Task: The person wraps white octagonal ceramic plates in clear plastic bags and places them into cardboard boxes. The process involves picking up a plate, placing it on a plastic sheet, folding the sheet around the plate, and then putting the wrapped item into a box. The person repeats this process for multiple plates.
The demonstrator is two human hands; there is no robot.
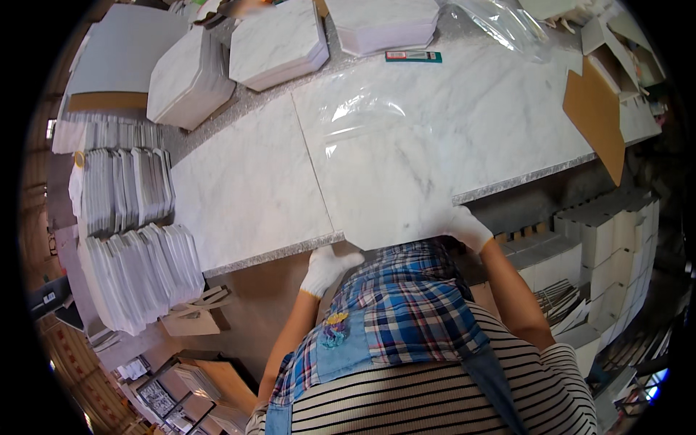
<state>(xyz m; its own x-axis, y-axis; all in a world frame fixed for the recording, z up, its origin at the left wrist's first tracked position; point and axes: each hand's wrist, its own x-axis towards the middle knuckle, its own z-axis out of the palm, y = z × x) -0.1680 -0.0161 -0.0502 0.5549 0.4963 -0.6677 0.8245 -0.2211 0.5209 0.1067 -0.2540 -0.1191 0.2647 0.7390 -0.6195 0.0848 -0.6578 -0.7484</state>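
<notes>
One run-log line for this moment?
left hand: gripping near edge of marble tile | right hand: gripping same edge | tile: flat on table, in clear plastic

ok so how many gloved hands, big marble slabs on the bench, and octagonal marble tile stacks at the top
white-gloved hands: 2, left hand and right hand
large marble slabs: 2
octagonal marble tile stacks: 3
total: 7
</notes>
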